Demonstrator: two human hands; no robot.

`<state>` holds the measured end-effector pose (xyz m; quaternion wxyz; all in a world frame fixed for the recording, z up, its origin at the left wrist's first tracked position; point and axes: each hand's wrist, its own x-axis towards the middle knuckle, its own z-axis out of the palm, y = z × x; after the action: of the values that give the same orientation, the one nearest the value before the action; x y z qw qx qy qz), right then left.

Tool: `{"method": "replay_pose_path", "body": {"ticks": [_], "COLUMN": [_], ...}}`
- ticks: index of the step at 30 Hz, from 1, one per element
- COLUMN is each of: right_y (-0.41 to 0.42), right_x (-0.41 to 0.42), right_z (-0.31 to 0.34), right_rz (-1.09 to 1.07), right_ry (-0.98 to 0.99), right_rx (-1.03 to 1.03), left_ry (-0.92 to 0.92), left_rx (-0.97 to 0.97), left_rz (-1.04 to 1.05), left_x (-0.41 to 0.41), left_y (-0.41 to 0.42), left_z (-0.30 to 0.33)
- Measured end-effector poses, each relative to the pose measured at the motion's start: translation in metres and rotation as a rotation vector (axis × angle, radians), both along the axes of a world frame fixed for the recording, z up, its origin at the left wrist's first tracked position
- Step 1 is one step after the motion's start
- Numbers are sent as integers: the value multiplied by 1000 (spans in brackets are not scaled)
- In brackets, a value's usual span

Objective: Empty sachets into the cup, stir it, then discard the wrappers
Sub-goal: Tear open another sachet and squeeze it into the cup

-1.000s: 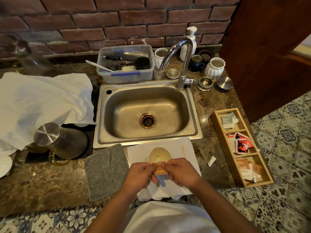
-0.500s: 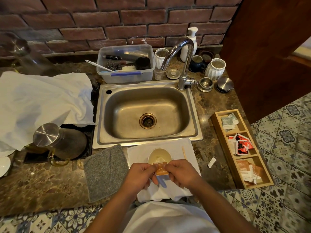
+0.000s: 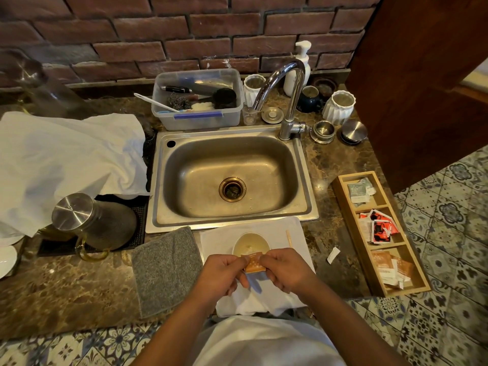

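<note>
While your left hand (image 3: 224, 274) and right hand (image 3: 286, 270) pinch the small orange paper sachet (image 3: 254, 264) between them, its long axis runs fingertip to fingertip. Just beyond your fingers sits the pale round cup (image 3: 250, 244), equally near both hands.

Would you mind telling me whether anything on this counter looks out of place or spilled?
One thing stands out: a small white scrap of paper lies loose on the marble counter, between the white cloth under the cup and the wooden sachet tray. I see no spill.
</note>
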<state>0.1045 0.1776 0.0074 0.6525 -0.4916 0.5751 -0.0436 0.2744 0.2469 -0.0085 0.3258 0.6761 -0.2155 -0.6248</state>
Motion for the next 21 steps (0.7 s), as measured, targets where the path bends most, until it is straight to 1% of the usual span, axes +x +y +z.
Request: {"method": "replay_pose_path", "body": {"ticks": [16, 21], "right_y": [2, 3], "right_x": [-1, -2], "right_z": [-3, -2], "right_rz": [-14, 15], "right_ry": [-10, -11], "right_rx": [39, 35], "left_ry": [1, 12], "left_rx": [0, 6], "left_rz": [-1, 7], "left_x": [0, -1], "left_y": [2, 2], "left_z": [1, 4]}}
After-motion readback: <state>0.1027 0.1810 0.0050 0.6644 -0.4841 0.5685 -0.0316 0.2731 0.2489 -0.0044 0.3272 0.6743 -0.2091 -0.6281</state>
